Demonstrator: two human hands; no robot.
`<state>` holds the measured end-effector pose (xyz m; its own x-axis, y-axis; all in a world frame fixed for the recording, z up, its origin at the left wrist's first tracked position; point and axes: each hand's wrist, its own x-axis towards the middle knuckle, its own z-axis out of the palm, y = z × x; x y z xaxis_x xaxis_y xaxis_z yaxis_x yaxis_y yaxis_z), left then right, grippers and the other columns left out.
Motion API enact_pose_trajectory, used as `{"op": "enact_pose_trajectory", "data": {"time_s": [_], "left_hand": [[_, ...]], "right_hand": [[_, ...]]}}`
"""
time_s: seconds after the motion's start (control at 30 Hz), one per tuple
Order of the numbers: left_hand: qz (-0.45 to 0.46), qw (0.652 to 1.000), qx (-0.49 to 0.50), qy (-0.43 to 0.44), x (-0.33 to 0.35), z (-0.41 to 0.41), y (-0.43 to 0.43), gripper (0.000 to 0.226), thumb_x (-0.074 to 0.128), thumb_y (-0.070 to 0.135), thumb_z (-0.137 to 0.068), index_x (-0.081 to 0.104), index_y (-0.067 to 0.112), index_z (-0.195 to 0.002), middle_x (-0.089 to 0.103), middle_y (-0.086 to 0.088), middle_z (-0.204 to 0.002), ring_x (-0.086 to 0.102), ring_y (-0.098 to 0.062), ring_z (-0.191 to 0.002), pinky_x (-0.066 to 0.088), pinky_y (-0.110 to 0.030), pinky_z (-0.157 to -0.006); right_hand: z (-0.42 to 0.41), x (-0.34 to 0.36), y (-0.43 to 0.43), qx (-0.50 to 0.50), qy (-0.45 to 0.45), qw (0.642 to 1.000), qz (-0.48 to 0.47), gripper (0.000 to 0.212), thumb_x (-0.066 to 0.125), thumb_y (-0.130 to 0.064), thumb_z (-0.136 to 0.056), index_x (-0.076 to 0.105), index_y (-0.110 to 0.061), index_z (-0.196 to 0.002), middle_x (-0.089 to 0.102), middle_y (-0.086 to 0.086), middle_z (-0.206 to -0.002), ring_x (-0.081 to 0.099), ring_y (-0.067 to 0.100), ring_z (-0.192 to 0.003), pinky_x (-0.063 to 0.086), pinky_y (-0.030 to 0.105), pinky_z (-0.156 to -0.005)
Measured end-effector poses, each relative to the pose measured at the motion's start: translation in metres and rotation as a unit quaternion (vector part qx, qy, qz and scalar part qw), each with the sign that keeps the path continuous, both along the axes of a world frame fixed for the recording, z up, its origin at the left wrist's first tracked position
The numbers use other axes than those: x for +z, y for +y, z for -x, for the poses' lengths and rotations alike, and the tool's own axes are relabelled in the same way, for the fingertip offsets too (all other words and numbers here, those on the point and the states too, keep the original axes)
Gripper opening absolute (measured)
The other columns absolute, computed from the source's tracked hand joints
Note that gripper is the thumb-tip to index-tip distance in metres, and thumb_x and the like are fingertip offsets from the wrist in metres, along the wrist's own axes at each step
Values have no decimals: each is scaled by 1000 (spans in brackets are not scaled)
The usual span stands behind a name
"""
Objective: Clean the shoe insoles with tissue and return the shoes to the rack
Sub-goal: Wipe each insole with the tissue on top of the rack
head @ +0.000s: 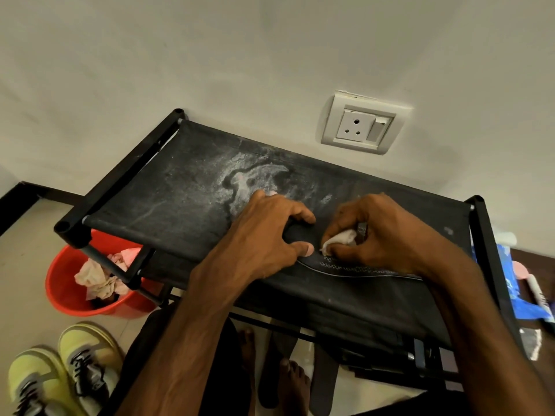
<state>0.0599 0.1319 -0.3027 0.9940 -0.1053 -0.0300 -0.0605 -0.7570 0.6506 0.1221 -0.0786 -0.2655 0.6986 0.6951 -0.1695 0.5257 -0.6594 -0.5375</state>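
A black insole (345, 267) with white print and a pale edge lies on the top shelf of the black fabric shoe rack (180, 187). My left hand (267, 232) grips its rounded end between fingers and thumb. My right hand (375, 232) pinches a crumpled white tissue (339, 239) and presses it on the insole just right of my left thumb. A pair of yellow-green sneakers (60, 370) stands on the floor at the lower left.
A red bucket (69, 298) with used pink and white tissues sits on the floor under the rack's left corner. Two dark insoles (279, 370) lie on the floor by my bare feet. A blue packet (510, 280) lies right of the rack. A wall socket (360, 127) is behind.
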Motion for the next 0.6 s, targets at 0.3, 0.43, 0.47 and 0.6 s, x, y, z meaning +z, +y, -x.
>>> {"op": "enact_pose_trajectory", "data": {"time_s": [0.3, 0.43, 0.47, 0.6], "left_hand": [[-6, 1000, 4, 0, 2, -1, 0, 47, 82, 43, -79, 66, 42, -123, 62, 16, -123, 38, -9, -120, 40, -36, -103], [-11, 1000, 12, 4, 1, -2, -1, 49, 82, 44, -78, 65, 43, -124, 61, 13, -125, 39, -9, -122, 40, -38, -105], [-11, 1000, 11, 2, 2, -2, -1, 49, 82, 44, -79, 65, 43, -124, 62, 14, -125, 39, -9, -123, 39, -36, -105], [-5, 1000, 5, 4, 3, -1, -2, 48, 82, 42, -79, 66, 40, -124, 63, 17, -122, 38, -9, -123, 38, -32, -102]], "right_hand": [[1, -3, 2, -27, -24, 999, -9, 13, 80, -26, -79, 80, -36, -88, 74, -18, -89, 70, 5, -81, 61, 36, -72], [6, 1, 3, -6, 14, 1000, 7, 13, 82, -26, -79, 79, -36, -87, 74, -19, -90, 70, 2, -83, 61, 33, -73], [5, -1, 4, -22, -14, 1000, 2, 12, 82, -30, -79, 78, -38, -87, 74, -20, -89, 69, 1, -82, 61, 33, -73], [4, -3, 5, -37, -49, 998, 8, 12, 82, -31, -80, 77, -39, -87, 72, -21, -91, 67, 1, -82, 61, 33, -74]]}}
